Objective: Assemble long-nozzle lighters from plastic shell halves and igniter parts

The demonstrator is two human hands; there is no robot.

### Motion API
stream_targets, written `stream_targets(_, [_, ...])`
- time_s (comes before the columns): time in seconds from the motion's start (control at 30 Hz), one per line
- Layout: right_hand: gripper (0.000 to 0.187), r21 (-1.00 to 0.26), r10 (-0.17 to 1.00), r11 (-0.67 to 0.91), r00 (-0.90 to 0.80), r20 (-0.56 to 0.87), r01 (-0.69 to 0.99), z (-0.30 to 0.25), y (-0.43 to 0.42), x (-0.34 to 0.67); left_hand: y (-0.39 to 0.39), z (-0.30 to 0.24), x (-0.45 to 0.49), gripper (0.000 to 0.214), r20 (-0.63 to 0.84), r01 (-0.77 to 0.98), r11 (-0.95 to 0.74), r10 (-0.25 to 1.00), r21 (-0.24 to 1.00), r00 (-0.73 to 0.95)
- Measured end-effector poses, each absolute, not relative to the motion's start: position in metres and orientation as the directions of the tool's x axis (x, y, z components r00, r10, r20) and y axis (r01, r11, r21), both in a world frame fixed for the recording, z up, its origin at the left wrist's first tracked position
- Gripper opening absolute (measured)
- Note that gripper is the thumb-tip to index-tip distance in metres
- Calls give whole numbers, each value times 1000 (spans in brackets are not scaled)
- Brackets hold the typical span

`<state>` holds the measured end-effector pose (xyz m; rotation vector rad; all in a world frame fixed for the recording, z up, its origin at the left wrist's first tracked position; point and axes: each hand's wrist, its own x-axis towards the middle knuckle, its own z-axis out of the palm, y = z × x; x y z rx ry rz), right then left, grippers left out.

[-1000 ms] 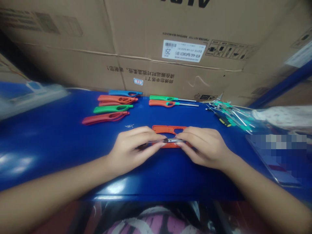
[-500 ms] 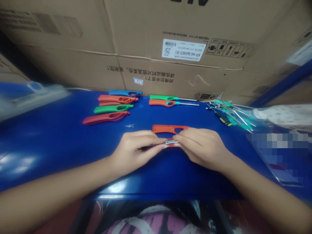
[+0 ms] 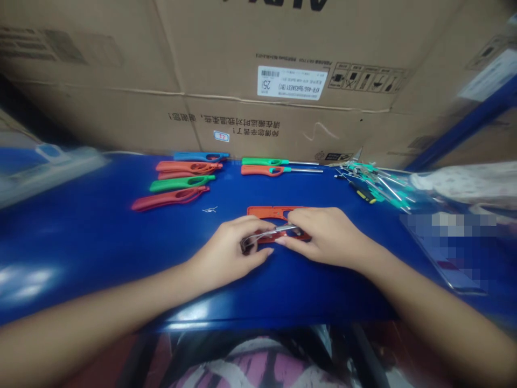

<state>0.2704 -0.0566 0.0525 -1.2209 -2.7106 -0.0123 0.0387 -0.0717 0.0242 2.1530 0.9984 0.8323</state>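
My left hand (image 3: 224, 245) curls around a small dark part (image 3: 245, 246), with thin wire running from it. A slim metal tube (image 3: 285, 228) lies in the fingers of my right hand (image 3: 329, 234), and its left end points at the wire. Whether wire and tube are joined I cannot make out. Just beyond and under my fingers, two orange lighter shell halves (image 3: 262, 212) rest on the blue table (image 3: 226, 304), partly covered by my right hand.
Left of centre lie several coloured lighter handles (image 3: 172, 199) and some white wire bits (image 3: 210, 209). Two long-necked lighters (image 3: 262, 170) lie against the cardboard box (image 3: 226, 64). To the right are a heap of metal-and-teal nozzles (image 3: 383, 183), a black-and-yellow screwdriver (image 3: 363, 193) and a flat clear-edged item (image 3: 456, 275).
My left fingertips have come off the tube end and opened apart, exposing the dark part and wire. The tube now slants in my right hand. The view has shifted slightly.
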Motion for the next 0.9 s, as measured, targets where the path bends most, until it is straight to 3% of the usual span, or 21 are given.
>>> stream_targets(0.23, [43,-75,787,616,-608,109,784,50,-56,272,-71,24,37,34,242,402,-479,824,780,513])
stream_targets(0.47, [28,-182,798,602,-587,132,777,50,-51,277,-65,20,30,46,250,385,-490,812,782,527])
stream_targets(0.73, [32,-231,784,605,-621,5,762,58,-44,286,-59,22,28,17,383,419,-598,782,683,492])
stream_targets(0.9, [42,-242,760,620,-648,-49,746,61,-39,293,-59,21,26,15,419,417,-639,754,647,506])
